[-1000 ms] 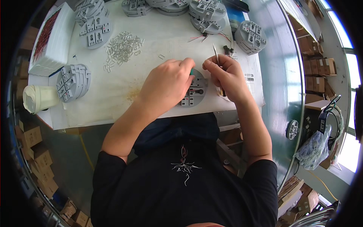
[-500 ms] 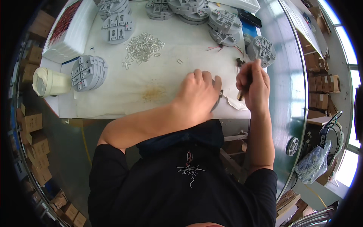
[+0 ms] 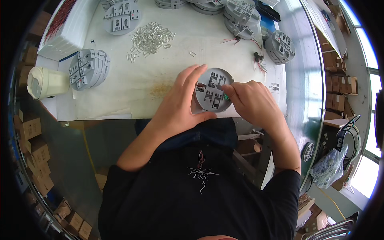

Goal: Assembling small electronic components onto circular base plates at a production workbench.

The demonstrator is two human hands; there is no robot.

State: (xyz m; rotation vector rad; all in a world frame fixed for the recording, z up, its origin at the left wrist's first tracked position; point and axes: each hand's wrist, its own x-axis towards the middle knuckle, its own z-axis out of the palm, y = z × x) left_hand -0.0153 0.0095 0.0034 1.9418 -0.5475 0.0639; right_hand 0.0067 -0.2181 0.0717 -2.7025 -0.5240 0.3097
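Observation:
A round grey plastic housing (image 3: 213, 90) with dark slots and recesses on its top face is held near the front edge of the worktable. My left hand (image 3: 180, 96) wraps its left side, fingers along the far rim and thumb at the near rim. From the right, my right hand (image 3: 254, 100) is closed with its thumb and fingers at the housing's right edge. A small green part (image 3: 226, 97) shows just under those fingertips. What else the right fingers pinch is hidden.
Loose clear tubes (image 3: 151, 40) lie heaped beyond my left hand. A stack of grey housings (image 3: 89, 69) and a cream cup (image 3: 48, 83) stand at left. More housings (image 3: 242, 18) line the back, with small wired parts (image 3: 259, 58) and another housing (image 3: 280, 47) at right.
My left hand has turned to grip the housing from its left side, its top now uncovered. My right hand has come down and left onto the housing's edge. The view has shifted slightly.

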